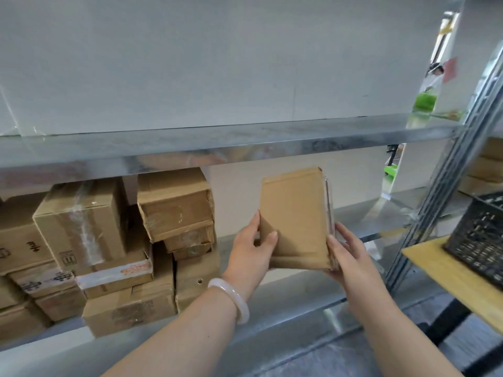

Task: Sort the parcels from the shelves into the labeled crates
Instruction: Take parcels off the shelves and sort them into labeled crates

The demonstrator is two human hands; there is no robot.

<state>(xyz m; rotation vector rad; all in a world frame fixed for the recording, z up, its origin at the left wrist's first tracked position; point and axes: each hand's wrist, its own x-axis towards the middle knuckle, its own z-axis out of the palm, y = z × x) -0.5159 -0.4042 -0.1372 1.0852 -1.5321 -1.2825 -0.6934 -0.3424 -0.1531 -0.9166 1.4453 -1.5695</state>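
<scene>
A flat brown cardboard parcel (295, 216) is held upright in front of the lower metal shelf (367, 213). My left hand (251, 251) grips its lower left edge, thumb on the front face. On the other side, my right hand (347, 254) holds the lower right corner, fingers wrapped round the side. A black slatted crate (479, 240) stands at the right on a yellow-topped table (446, 276); only its left part shows and no label is visible.
Several taped cardboard boxes (109, 240) are stacked on the left half of the same shelf. The shelf above (217, 142) runs across the view. A slanted steel upright (449, 172) stands between shelf and table. More boxes (487, 164) lie at the far right.
</scene>
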